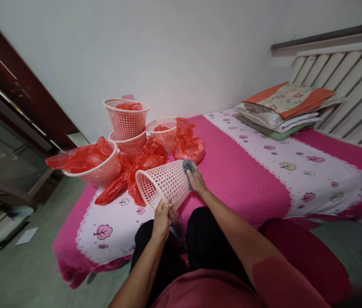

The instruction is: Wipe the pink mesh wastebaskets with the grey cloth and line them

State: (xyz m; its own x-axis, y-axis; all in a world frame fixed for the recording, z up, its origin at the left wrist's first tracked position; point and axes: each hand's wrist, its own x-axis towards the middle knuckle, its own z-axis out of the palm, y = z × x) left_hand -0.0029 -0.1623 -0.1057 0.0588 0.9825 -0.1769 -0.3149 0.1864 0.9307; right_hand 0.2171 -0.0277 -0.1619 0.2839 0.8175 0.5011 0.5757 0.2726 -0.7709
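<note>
A pale pink perforated plastic basket (169, 179) lies tipped on its side at the bed's near edge, its mouth facing left. My left hand (162, 218) grips the rim at the lower front, fingers closed round it. Against the basket's base at the right, my right hand (196, 177) presses a grey cloth (187, 167), fingers closed over it. Just behind the basket lie crumpled red plastic bags (148, 158). A knotted red bag (189, 147) with something inside sits beyond the cloth.
Farther back stand a stacked pink basket (126, 119), another basket (164, 132) and one at left (104, 173), all with red plastic inside. Folded bedding (286, 105) lies at the right on the pink bedspread (232, 171). A red round stool (305, 256) stands beside my legs.
</note>
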